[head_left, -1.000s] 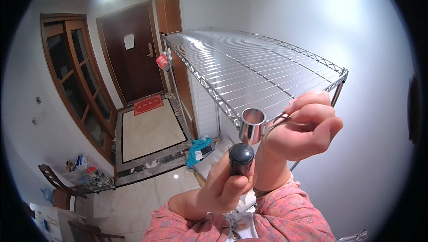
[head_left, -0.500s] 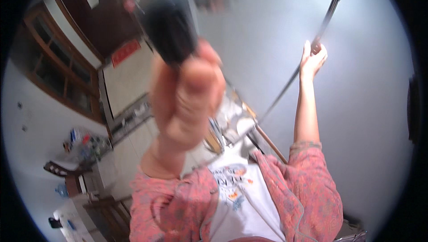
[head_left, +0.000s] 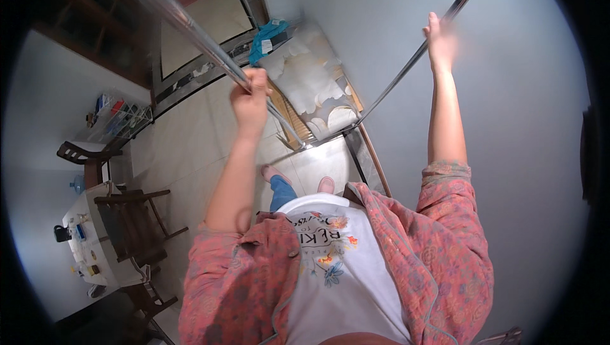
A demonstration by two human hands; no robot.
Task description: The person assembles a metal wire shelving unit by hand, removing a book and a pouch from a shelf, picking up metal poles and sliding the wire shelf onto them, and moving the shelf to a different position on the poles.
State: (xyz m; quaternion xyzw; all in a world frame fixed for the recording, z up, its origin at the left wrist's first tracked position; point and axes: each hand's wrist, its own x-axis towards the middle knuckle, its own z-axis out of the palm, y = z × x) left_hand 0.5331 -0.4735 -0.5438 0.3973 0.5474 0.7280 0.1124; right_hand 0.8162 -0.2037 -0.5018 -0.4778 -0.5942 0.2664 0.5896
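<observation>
Far over on the left I see one small white table (head_left: 86,243) with little things on it, too small for me to tell what they are. I count two dark wooden chairs (head_left: 130,218) beside it, and one more dark chair (head_left: 79,154) stands farther back. Past that chair there is one wire rack (head_left: 117,113) on the floor with colourful small things in it.

Next comes the left hand (head_left: 250,100). It is closed tight in a fist around one shiny silver metal pole (head_left: 190,27). This pole slants from the top left of the picture down to the floor near the middle. The hand grips it about halfway along.

Down between the arms I can see two pink slippers (head_left: 326,184) on the pale tiled floor (head_left: 190,154). One blue trouser leg (head_left: 281,191) shows above the left slipper. One flat panel with white and gold flowers (head_left: 305,84) leans close to the wall, and one teal blue cloth (head_left: 270,32) lies at its far end.

Then comes a second thin silver metal pole (head_left: 406,72). It runs from the floor up to the top right. The right hand (head_left: 440,43) is on this pole, high up near the grey wall (head_left: 521,122). It looks blurry, so I cannot tell if the fingers are wrapped around the pole or just pressed on it.

The two poles come close together down at the floor, in front of the slippers. Both arms wear pink patterned sleeves (head_left: 454,199).
</observation>
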